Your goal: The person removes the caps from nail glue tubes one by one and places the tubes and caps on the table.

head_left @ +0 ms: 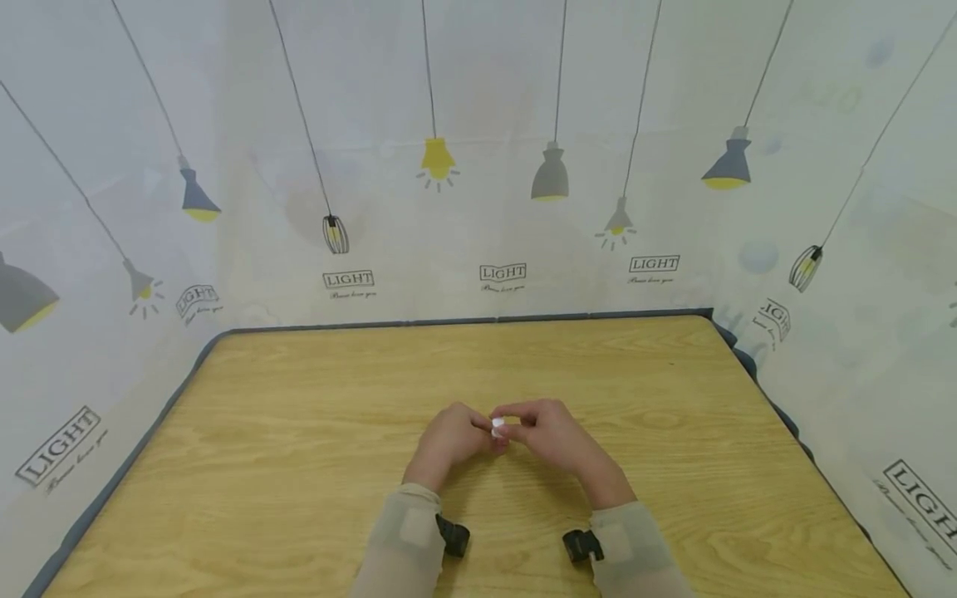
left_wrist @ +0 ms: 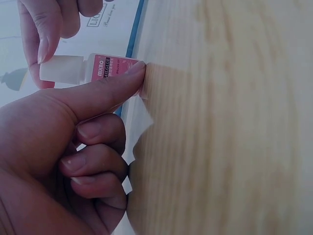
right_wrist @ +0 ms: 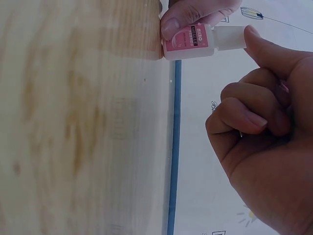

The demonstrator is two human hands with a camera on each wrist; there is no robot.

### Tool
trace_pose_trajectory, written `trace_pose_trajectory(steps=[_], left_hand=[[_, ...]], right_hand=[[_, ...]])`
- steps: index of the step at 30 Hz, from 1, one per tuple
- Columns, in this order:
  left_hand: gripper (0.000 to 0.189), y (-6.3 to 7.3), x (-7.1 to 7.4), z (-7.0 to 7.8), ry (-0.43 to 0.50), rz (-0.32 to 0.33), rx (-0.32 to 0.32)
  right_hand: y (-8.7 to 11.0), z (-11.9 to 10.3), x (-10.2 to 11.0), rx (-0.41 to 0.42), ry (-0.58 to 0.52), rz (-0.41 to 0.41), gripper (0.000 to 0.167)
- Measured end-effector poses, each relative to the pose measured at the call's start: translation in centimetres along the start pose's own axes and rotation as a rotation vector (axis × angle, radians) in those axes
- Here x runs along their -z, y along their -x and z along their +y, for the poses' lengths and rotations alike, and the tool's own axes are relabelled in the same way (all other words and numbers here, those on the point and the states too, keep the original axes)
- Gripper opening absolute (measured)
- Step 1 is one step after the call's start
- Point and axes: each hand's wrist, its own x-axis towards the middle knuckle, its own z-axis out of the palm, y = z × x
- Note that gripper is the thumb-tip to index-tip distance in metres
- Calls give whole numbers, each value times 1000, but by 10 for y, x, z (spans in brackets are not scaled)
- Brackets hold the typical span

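Small white plastic btl w/ pink label, reads "MICRO" & approx. "NAILGLUE", is upright btwn both hands, over yellow wood-grain table; can't tell if base touches. L hand pinches its body, thumb on label; R hand pinches translucent white cap. Behind: pale lamp-print backdrop, reads "LIGHT".

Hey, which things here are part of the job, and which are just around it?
Job:
- glue bottle, gripped by the left hand
- cap, pinched by the right hand

Just around:
- table, under the hands
- lamp-print backdrop, behind
- wrist cameras, worn
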Motion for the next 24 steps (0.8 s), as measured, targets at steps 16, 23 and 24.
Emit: trace_pose_trajectory(steps=[16, 23, 24], left_hand=[[17, -1, 0, 0, 6, 28, 21], [16, 2, 0, -1, 17, 16, 11], [16, 2, 0, -2, 17, 14, 13]], right_hand=[[-2, -1, 0, 0, -13, -15, 33], [0, -1, -2, -5, -23, 12, 26], [0, -2, -3, -2, -22, 13, 25]])
